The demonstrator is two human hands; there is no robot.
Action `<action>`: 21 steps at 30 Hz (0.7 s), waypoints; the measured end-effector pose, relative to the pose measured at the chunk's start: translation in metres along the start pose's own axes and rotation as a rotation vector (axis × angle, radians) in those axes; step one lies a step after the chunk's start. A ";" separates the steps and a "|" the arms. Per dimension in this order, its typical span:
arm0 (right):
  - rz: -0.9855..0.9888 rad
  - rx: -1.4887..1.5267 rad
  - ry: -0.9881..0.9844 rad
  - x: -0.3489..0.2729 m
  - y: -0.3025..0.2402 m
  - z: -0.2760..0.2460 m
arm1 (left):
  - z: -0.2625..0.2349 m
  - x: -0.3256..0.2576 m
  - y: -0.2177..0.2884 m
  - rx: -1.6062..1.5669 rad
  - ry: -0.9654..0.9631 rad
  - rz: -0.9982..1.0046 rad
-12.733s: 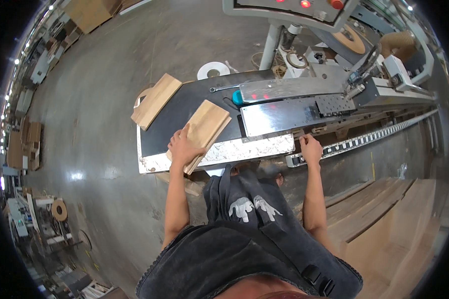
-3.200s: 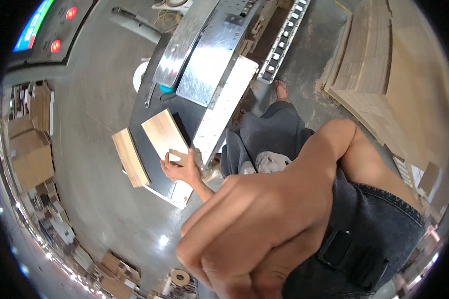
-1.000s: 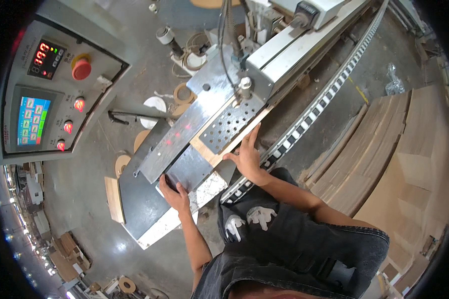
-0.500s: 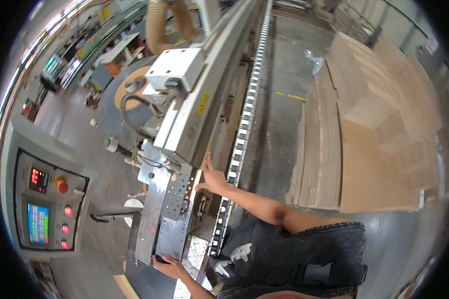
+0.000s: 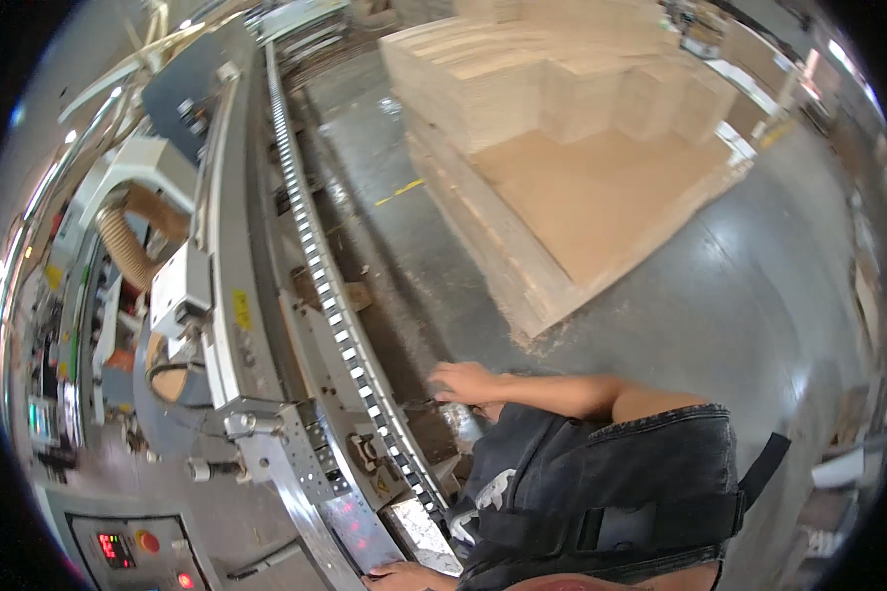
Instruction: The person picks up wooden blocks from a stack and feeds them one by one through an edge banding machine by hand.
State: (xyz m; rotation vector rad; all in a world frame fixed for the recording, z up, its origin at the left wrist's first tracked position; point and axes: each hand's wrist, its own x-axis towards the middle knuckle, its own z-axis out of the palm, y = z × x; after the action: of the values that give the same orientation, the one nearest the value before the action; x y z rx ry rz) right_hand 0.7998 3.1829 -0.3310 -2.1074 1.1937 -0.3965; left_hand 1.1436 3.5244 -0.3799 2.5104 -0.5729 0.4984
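Both hands (image 5: 468, 381) at conveyor rail's (image 5: 337, 317) edge.

Right hand (image 5: 468, 381) beside conveyor rail (image 5: 315, 266)

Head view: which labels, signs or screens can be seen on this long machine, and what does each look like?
Yellow label: small upright rectangle on the machine's grey side rail.
Red number display: small dark window on the grey control panel, lower left.
Red round button: beside that display.
Black pictogram stickers: on the metal plate near the toothed track.
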 end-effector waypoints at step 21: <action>0.326 -0.023 -0.295 -0.269 0.199 -0.092 | -0.056 -0.168 0.321 -0.850 -0.322 0.377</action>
State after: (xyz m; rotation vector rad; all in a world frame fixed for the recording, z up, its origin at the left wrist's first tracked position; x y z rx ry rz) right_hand 0.4788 3.3019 -0.3835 -1.8645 1.3337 0.0742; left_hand 0.8332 3.3555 -0.2832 1.6679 -1.1140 -0.0490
